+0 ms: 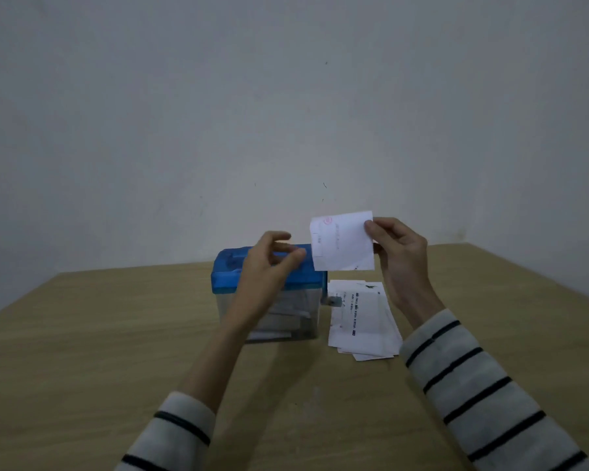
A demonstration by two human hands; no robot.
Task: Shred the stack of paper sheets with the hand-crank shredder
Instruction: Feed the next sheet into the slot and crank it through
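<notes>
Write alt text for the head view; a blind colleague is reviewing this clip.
A person's right hand pinches a paper sheet up beside a blue-lidded hand-crank shredder on a wooden table. The left hand hovers open over the lid, and a stack of sheets lies right of the shredder.

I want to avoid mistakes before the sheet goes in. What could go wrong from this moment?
1. The right hand pinches the white printed paper sheet only at its right edge, so it may enter the blue-lidded clear plastic shredder crooked and jam.
2. The left hand hovers open over the lid; its fingers could block the slot.
3. The small crank sits beside the loose white paper stack; turning may scatter sheets.
</notes>
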